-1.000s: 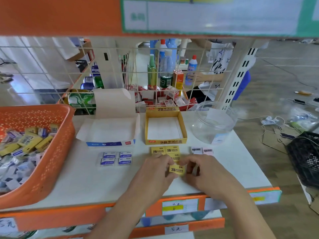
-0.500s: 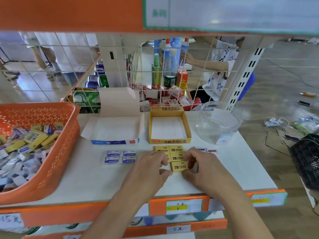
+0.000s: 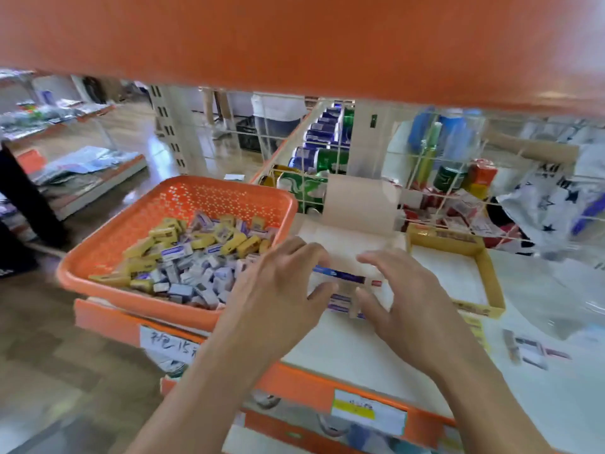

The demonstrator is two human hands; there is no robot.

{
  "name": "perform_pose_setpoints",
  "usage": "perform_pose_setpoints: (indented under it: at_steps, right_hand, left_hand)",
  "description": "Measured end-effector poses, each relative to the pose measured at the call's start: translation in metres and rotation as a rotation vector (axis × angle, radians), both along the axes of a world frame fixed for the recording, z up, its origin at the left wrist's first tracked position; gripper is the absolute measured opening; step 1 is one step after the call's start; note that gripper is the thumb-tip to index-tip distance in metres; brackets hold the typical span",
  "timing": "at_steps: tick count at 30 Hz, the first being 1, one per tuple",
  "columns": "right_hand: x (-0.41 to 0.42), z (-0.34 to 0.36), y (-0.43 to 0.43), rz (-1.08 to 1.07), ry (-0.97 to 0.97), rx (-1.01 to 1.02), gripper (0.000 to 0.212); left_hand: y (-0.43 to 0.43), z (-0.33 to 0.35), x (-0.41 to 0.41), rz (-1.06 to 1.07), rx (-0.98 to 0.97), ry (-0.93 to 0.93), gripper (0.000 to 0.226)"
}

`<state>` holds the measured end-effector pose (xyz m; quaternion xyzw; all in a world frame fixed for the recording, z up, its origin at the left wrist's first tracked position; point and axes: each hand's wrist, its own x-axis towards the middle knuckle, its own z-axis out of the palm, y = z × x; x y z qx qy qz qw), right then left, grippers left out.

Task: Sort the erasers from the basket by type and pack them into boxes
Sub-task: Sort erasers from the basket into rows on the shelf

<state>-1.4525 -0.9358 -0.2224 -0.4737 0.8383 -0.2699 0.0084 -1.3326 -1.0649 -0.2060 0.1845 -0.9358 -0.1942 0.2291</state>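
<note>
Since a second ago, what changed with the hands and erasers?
The left hand and right hand let go of the small yellow eraser and moved left; they now spread open either side of the blue-and-white erasers before the white cardboard box, holding nothing. Orange plastic basket and yellow cardboard box unmoved; only the camera swung left.

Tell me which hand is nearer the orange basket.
Left. The left hand is right beside the orange basket's near right corner; the right hand is farther right, in front of the open white box.
</note>
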Motion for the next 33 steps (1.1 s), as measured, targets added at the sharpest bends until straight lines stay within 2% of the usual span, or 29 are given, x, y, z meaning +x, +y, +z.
perform_pose_setpoints:
  at_steps: [4,7,9,13,15,17,22,27,30,33]
  right_hand:
    - [0.027,0.021,-0.061,0.159,0.04,-0.071,0.034]
    - [0.045,0.035,-0.102,0.248,0.06,-0.035,0.036]
    - [0.049,0.039,-0.128,0.277,0.064,0.035,0.035]
    - [0.046,0.036,-0.174,0.285,0.112,0.345,0.039]
    - [0.044,0.031,-0.192,0.272,0.139,0.559,0.043]
    - [0.042,0.025,-0.205,0.239,0.165,0.648,0.041]
    - [0.035,0.02,-0.214,0.163,0.129,0.623,0.031]
    - [0.031,0.021,-0.209,0.127,0.087,0.594,0.033]
    - [0.027,0.022,-0.199,0.068,0.041,0.44,0.026]
    - [0.028,0.025,-0.186,0.033,0.008,0.143,0.022]
  left_hand:
    - [-0.045,0.011,0.046,0.238,-0.036,0.058,0.013]
    - [-0.085,0.015,0.075,0.435,-0.005,-0.1,0.016]
    - [-0.11,0.012,0.086,0.491,-0.004,-0.253,0.019]
    - [-0.145,0.006,0.086,0.446,0.011,-0.456,0.033]
    - [-0.155,0.003,0.077,0.363,0.049,-0.486,0.035]
    - [-0.157,0.0,0.064,0.267,0.1,-0.474,0.033]
    - [-0.159,-0.015,0.024,0.082,-0.012,-0.507,0.013]
    - [-0.163,-0.016,0.001,0.016,-0.047,-0.629,0.02]
    - [-0.168,-0.01,-0.008,0.032,-0.027,-0.67,0.025]
    - [-0.173,-0.007,-0.013,0.03,-0.039,-0.659,0.033]
